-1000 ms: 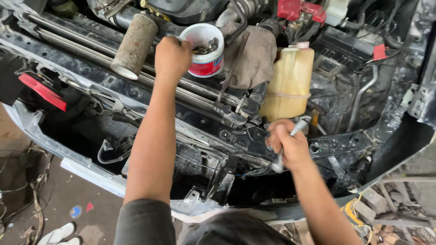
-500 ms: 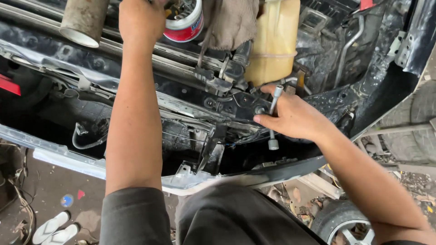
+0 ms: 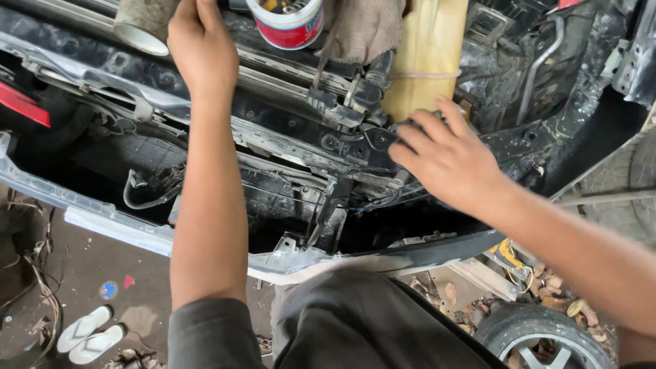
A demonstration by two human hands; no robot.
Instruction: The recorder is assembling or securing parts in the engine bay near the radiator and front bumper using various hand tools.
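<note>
Now the left hand [image 3: 201, 48], loosely curled and holding nothing, rests at upper left beside a grey tube [image 3: 143, 24]; the right hand [image 3: 447, 160], fingers spread, touches the black frame [image 3: 342, 140] below the yellowish tank [image 3: 427, 58].

Grimy metal, dull plastic, rough cloth

The front crossmember [image 3: 301, 143] is matt, dusty black metal; the reservoir [image 3: 427, 55] smooth yellowed plastic; the rag [image 3: 365, 27] coarse cloth.
</note>
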